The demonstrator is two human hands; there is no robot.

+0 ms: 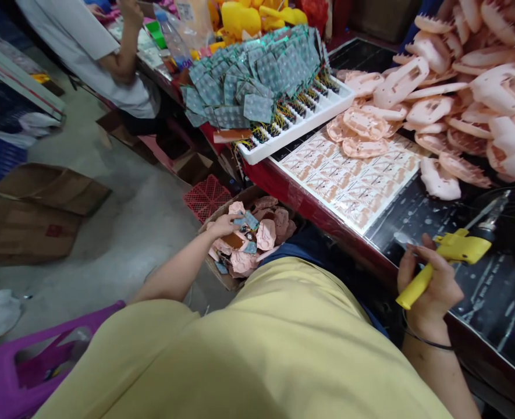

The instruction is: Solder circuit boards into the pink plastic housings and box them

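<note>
Low at the table's side, my left hand (226, 225) reaches over a cardboard box (222, 276) of pink plastic shells (266, 234). Its fingers are bent onto a small blue-grey square piece (251, 220) lying among the shells; the fingertips are partly hidden. My right hand (434, 282) is wrapped around the handle of a yellow soldering gun (464, 247), at the table's front edge. The gun's metal tip points away to the upper right, over the black tabletop (392, 241).
A white foam tray (296, 131) carries wired parts, with many blue-grey squares (257, 70) piled behind it. Beside it lie a printed sheet (348, 180) and heaped pink shells (440, 105). A co-worker (95, 52) is at upper left. A purple stool (4, 366) and cartons (30, 227) are on the floor.
</note>
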